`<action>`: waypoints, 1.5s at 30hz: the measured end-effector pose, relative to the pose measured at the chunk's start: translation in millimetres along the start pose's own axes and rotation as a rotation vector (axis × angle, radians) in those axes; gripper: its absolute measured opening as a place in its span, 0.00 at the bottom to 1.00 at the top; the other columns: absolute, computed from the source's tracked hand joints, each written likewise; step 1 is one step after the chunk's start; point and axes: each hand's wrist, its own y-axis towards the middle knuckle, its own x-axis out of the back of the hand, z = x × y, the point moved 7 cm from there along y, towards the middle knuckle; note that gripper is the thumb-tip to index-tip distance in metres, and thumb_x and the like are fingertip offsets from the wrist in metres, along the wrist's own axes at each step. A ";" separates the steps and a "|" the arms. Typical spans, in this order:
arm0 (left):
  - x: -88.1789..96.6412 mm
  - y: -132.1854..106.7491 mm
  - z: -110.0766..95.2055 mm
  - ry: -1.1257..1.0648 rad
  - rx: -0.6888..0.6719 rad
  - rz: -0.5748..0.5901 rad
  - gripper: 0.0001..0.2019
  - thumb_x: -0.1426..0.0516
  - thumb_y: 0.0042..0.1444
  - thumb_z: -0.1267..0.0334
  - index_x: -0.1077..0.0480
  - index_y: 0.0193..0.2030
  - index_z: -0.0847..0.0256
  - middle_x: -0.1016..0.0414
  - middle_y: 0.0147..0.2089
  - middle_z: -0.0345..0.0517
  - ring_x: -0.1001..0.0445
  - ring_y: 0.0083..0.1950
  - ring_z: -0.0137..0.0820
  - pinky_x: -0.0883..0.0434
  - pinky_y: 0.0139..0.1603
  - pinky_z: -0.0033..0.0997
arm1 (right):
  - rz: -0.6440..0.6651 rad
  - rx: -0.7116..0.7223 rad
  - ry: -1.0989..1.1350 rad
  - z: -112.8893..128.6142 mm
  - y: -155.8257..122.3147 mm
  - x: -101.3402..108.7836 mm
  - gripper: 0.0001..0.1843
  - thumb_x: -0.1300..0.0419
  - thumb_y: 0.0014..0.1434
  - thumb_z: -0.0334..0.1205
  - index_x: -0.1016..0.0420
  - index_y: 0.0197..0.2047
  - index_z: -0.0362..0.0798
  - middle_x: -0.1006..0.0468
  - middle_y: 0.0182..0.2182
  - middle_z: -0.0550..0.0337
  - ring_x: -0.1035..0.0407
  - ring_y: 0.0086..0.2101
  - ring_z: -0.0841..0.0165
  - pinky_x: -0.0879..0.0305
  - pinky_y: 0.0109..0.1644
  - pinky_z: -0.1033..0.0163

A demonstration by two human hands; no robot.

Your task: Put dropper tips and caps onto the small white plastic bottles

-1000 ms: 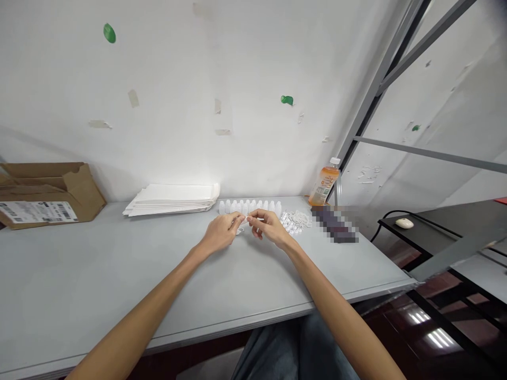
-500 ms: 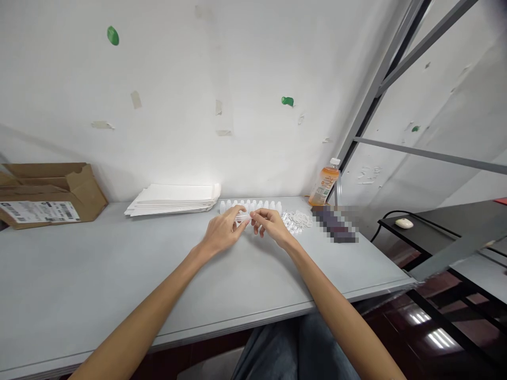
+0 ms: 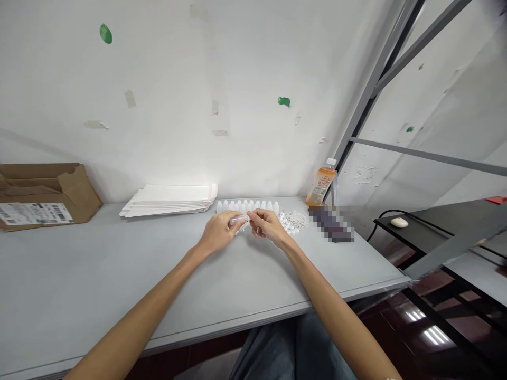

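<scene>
Not much has shifted since the last frame, tbh: the view has been nudged slightly, and both hands are kept together at about the same spot. A small clear plastic tube [image 3: 238, 219] is pinched in the narrowly closed fingers of the left hand [image 3: 219, 232], over a pale grey table top [image 3: 119, 274], with its end pointed at the right hand [image 3: 269, 227]. That hand's fingertips are closed narrowly at the tube's end, but whether anything tiny is held there can't be told. Just behind stands a row of white plastic dropper bottles [image 3: 247, 206], with a loose pile of small white plastic bits [image 3: 292, 221] beside it. Main risk imo: the slick little tube could be dropped if the pinch slips, and the tightly packed bottles could be toppled by a stray knuckle.
</scene>
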 end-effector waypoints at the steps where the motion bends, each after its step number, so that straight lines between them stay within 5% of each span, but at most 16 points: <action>1: -1.2 0.1 1.3 -0.041 0.021 0.021 0.18 0.49 0.60 0.49 0.26 0.43 0.60 0.25 0.30 0.42 0.28 0.26 0.30 0.32 0.34 0.31 | 0.010 -0.006 0.003 0.1 -0.3 -0.8 0.23 0.40 0.55 0.58 0.33 0.29 0.45 0.33 0.24 0.65 0.37 0.17 0.77 0.53 0.17 0.71; 7: -10.7 0.1 6.5 -0.466 0.138 0.122 0.20 0.49 0.59 0.45 0.31 0.40 0.61 0.34 0.23 0.35 0.30 0.17 0.27 0.33 0.21 0.27 | 0.036 0.035 0.024 6.4 -2.9 -3.1 0.20 0.38 0.54 0.55 0.31 0.37 0.46 0.30 0.31 0.62 0.34 0.21 0.77 0.48 0.18 0.71; 11: -14.4 0.2 9.3 -0.540 0.177 0.149 0.21 0.49 0.59 0.44 0.34 0.32 0.62 0.37 0.20 0.34 0.30 0.16 0.27 0.34 0.19 0.26 | 0.073 0.074 0.045 8.5 -2.9 -5.7 0.20 0.37 0.53 0.54 0.30 0.39 0.46 0.28 0.33 0.60 0.32 0.23 0.74 0.41 0.19 0.70; 16: -11.4 -1.2 12.3 -0.431 0.194 0.104 0.24 0.54 0.61 0.43 0.42 0.23 0.60 0.40 0.16 0.34 0.31 0.15 0.28 0.36 0.21 0.27 | 0.073 0.108 0.101 11.1 -2.6 -7.7 0.20 0.33 0.49 0.51 0.29 0.38 0.46 0.28 0.33 0.59 0.31 0.25 0.72 0.33 0.22 0.67; 19: -5.1 -2.4 6.3 -0.141 0.128 0.054 0.25 0.57 0.64 0.46 0.39 0.23 0.59 0.36 0.15 0.36 0.31 0.19 0.29 0.36 0.27 0.29 | 0.046 0.108 0.124 12.5 -3.2 -7.0 0.19 0.31 0.47 0.51 0.28 0.36 0.46 0.28 0.34 0.59 0.30 0.26 0.71 0.30 0.23 0.65; 23: -3.9 -4.1 -4.7 0.199 -0.003 0.028 0.21 0.60 0.66 0.50 0.31 0.37 0.57 0.27 0.23 0.39 0.28 0.28 0.33 0.41 0.30 0.29 | -0.011 0.095 0.126 11.8 -3.1 -3.0 0.19 0.32 0.47 0.52 0.27 0.32 0.45 0.27 0.31 0.59 0.31 0.25 0.71 0.28 0.25 0.63; 29: -9.5 -7.6 -8.1 0.301 -0.158 0.004 0.16 0.52 0.64 0.52 0.35 0.50 0.58 0.24 0.42 0.44 0.28 0.30 0.31 0.40 0.31 0.29 | -0.100 0.056 0.054 6.3 -0.7 5.0 0.20 0.34 0.49 0.54 0.29 0.28 0.45 0.32 0.21 0.65 0.37 0.17 0.75 0.35 0.20 0.65; 37: -9.0 -5.9 -6.6 0.232 -0.115 0.004 0.16 0.55 0.64 0.52 0.33 0.50 0.57 0.25 0.40 0.45 0.28 0.35 0.34 0.38 0.34 0.30 | -0.114 0.075 0.035 6.4 0.0 6.0 0.21 0.34 0.50 0.56 0.30 0.26 0.45 0.33 0.19 0.66 0.39 0.15 0.76 0.40 0.19 0.66; 42: -6.0 0.9 2.7 0.012 0.007 0.032 0.23 0.60 0.65 0.49 0.33 0.31 0.59 0.34 0.25 0.41 0.35 0.29 0.32 0.41 0.31 0.30 | -0.065 0.093 0.115 14.3 -0.7 6.0 0.19 0.33 0.48 0.53 0.29 0.30 0.45 0.31 0.24 0.63 0.33 0.22 0.72 0.29 0.24 0.62; 45: 0.8 4.5 8.6 -0.109 0.049 -0.020 0.22 0.59 0.64 0.49 0.36 0.28 0.59 0.41 0.22 0.38 0.40 0.26 0.30 0.43 0.29 0.29 | -0.154 0.156 0.119 21.5 -0.5 24.3 0.18 0.32 0.47 0.51 0.27 0.33 0.46 0.29 0.30 0.60 0.30 0.26 0.70 0.28 0.25 0.61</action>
